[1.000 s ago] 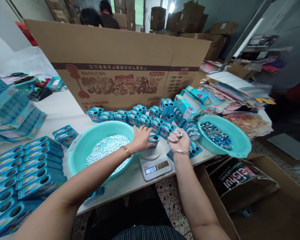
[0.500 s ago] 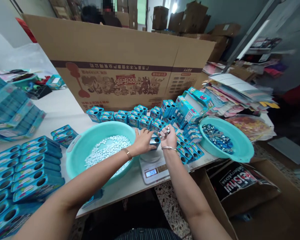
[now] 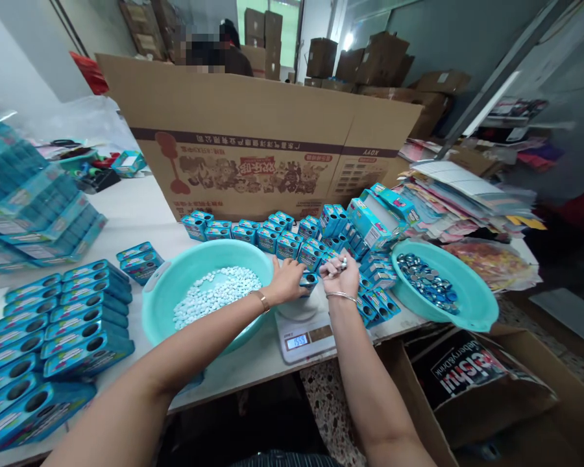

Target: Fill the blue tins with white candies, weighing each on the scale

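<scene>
Well, the left hand point(image 3: 286, 281) grips a blue box point(image 3: 310, 281) on the white scale point(image 3: 316, 352) while the right hand point(image 3: 344, 279) is curled around several white pellets point(image 3: 343, 263)

New number on scale point(image 3: 305, 345), right hand point(image 3: 341, 274) back from box point(image 3: 309, 281)

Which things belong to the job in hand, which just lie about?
Apparently in use:
At left hand: blue printed box
In right hand: small white pellets
turquoise plastic pellet basin
white digital scale

Apparently idle:
stacked multicoloured sheets
yellow-pink plastic packet
</scene>
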`<control>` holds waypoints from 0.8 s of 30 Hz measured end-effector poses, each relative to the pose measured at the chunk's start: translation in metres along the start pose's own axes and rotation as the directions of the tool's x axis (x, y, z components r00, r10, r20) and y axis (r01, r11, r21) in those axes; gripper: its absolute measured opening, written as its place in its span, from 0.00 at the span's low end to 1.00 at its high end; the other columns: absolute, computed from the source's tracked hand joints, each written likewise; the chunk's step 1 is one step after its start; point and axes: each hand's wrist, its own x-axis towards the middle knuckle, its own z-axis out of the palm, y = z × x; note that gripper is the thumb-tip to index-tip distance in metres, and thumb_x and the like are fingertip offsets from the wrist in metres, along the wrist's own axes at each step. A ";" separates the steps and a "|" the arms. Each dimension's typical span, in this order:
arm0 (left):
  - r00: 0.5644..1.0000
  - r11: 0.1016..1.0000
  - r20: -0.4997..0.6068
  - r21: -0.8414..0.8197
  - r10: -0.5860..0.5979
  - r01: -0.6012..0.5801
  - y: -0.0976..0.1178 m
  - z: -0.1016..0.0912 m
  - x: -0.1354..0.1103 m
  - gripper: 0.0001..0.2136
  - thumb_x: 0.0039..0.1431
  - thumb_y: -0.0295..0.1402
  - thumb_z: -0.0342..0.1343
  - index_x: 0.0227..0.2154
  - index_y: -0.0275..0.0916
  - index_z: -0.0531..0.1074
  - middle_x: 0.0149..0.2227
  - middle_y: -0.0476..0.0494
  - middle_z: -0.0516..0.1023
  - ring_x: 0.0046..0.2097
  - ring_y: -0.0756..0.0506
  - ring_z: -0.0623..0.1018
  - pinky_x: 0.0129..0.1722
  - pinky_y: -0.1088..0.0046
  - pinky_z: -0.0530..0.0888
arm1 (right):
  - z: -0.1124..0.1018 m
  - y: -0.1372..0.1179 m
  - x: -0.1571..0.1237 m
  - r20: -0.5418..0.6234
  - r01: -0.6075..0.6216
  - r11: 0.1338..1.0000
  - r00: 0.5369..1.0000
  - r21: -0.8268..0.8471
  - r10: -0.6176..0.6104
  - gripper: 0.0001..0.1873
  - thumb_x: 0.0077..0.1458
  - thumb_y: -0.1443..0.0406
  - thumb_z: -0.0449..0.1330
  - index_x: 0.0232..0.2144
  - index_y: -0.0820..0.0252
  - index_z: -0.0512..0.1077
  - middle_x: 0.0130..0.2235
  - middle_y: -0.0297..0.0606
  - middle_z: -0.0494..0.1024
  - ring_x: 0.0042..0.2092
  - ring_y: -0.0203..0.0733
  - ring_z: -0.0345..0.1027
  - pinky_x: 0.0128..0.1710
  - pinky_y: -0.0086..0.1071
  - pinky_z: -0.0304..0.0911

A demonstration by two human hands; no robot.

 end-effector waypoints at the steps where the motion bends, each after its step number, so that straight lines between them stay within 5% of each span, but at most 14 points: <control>1: 1.000 1.000 0.002 -0.010 0.008 -0.008 0.000 0.001 0.000 0.22 0.50 0.40 0.60 0.48 0.39 0.68 0.49 0.36 0.72 0.55 0.33 0.66 0.58 0.33 0.47 | -0.002 -0.006 -0.002 0.011 0.001 1.000 1.000 0.023 -0.001 0.17 0.55 0.60 0.54 0.20 0.57 0.53 0.14 0.19 0.53 0.13 0.25 0.45 0.16 0.21 0.53; 5: 0.999 0.999 -0.015 -0.009 0.035 -0.035 0.001 0.004 0.001 0.18 0.51 0.37 0.58 0.45 0.38 0.70 0.47 0.37 0.74 0.54 0.33 0.68 0.58 0.35 0.48 | -0.011 -0.030 -0.015 0.065 0.017 0.995 0.998 0.102 -0.024 0.15 0.56 0.64 0.51 0.19 0.58 0.53 0.14 0.21 0.54 0.13 0.25 0.45 0.16 0.21 0.52; 11: 1.000 1.000 -0.012 0.015 -0.011 0.011 0.004 0.006 -0.002 0.28 0.46 0.43 0.63 0.50 0.37 0.66 0.51 0.34 0.69 0.57 0.32 0.64 0.58 0.36 0.48 | -0.026 -0.048 -0.035 0.153 0.029 0.986 0.987 0.162 -0.054 0.14 0.54 0.66 0.53 0.19 0.58 0.54 0.15 0.22 0.56 0.15 0.26 0.50 0.18 0.22 0.57; 24: 0.997 1.000 -0.068 0.018 -0.025 0.026 0.000 0.003 -0.011 0.30 0.48 0.44 0.62 0.53 0.37 0.63 0.52 0.33 0.68 0.58 0.32 0.63 0.58 0.34 0.46 | -0.018 -0.026 -0.025 0.064 -0.036 0.994 0.997 0.099 0.030 0.15 0.56 0.67 0.50 0.18 0.58 0.52 0.14 0.22 0.53 0.14 0.26 0.47 0.15 0.20 0.54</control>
